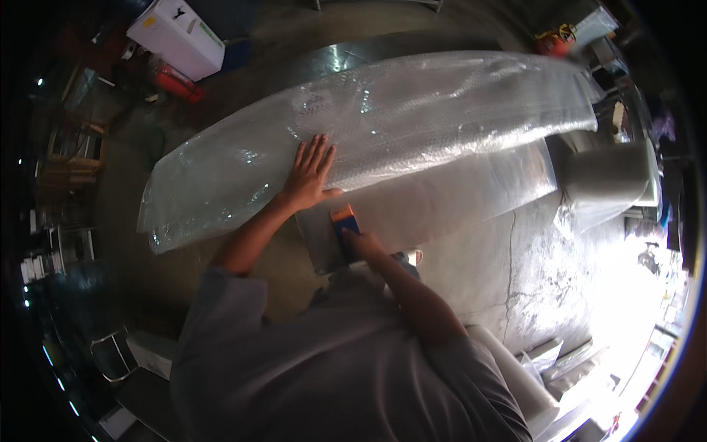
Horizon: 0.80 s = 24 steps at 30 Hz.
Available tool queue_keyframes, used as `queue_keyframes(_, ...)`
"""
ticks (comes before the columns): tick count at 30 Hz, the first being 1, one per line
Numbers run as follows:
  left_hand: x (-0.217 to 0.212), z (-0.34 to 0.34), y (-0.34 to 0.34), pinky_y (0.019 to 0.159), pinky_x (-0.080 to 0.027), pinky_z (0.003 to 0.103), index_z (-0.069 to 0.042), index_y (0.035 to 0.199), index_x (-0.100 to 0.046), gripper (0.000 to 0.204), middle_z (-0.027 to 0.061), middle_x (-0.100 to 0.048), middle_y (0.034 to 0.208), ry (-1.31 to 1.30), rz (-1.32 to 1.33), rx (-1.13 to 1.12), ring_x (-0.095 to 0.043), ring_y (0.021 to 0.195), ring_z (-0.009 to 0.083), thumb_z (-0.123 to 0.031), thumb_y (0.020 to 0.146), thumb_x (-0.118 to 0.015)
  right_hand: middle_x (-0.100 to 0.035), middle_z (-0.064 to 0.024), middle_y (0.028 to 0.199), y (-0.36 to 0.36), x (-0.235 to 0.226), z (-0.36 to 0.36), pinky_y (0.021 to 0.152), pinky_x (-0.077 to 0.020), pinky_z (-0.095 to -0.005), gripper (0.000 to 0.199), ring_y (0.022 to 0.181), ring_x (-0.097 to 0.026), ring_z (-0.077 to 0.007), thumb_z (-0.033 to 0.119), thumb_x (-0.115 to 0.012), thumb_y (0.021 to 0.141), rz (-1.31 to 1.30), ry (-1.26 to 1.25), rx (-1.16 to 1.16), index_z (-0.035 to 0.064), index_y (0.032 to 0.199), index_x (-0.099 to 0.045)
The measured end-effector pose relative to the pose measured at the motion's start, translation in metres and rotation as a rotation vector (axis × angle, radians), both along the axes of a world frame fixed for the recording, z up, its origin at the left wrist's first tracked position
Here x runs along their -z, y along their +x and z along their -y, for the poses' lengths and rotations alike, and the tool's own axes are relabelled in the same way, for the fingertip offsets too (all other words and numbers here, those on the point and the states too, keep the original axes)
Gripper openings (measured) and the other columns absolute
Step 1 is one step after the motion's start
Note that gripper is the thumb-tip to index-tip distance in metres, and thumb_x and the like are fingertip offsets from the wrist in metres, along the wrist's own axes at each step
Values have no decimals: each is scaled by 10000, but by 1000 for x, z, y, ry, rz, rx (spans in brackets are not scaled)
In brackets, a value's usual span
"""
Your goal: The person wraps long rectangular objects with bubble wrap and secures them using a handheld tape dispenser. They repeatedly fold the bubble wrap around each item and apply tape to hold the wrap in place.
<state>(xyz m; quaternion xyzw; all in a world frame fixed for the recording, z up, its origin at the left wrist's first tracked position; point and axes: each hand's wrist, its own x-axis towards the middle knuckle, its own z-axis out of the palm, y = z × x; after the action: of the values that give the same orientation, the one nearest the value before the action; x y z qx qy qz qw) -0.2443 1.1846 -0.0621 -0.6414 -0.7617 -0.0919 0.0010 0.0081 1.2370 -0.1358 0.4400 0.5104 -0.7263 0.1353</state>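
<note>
Dim, right-side glare, warped edges

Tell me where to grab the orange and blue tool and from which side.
Grip the orange and blue tool by its lower blue body, coming from the near side. The right hand already wraps that end, and the orange end points away toward the bubble-wrapped bundle, which the left hand presses flat.

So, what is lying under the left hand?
The left hand presses flat on a long sheet of bubble wrap spread over a long, flat shape. Grey floor shows around it. What the wrap covers cannot be made out.
</note>
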Motion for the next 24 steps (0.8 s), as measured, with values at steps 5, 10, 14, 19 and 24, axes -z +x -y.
queue_keyframes(5,-2,-3,6,1240,-145,648,-19,1616,-244,1168,283,-190,1672,28,11,-19,-160,1567,442,-520,743,-837,-718,-125,1027,-22,-22,8,783,-571,-372,596,858,-713,-219,486,-724,946,15,-399,412,-26,1243,-655)
queue_keyframes(10,-4,-13,25,1238,-161,650,-27,1613,-261,1231,297,-184,1669,-76,-107,-128,-168,1561,458,-465,658,-902,-711,-121,1071,20,-51,-32,741,-586,-347,565,848,-706,-201,463,-724,955,-194,-190,36,-20,1239,-653)
queue_keyframes(14,0,-14,32,1243,-147,651,-34,1620,-239,1258,303,-152,1674,-65,-205,-147,-149,1561,469,-483,653,-906,-722,-127,1035,69,-47,-76,716,-589,-330,535,826,-718,-203,445,-698,977,-97,-244,164,-26,1226,-657)
queue_keyframes(19,-10,-14,35,1243,-143,656,-83,1632,-236,1240,323,-122,1671,-120,-155,-123,-134,1551,507,-509,672,-895,-736,-118,952,169,-44,-104,700,-582,-333,586,763,-730,-200,539,-730,908,-9,-135,662,-15,1099,-716)
queue_keyframes(24,-34,-31,66,1205,-104,713,-64,1628,-233,1154,359,-96,1657,-102,-14,-211,-75,1542,551,-615,777,-783,-704,-127,826,260,-64,-118,617,-588,-374,435,642,-711,-241,426,-697,948,-69,-90,1028,-3,1013,-673)
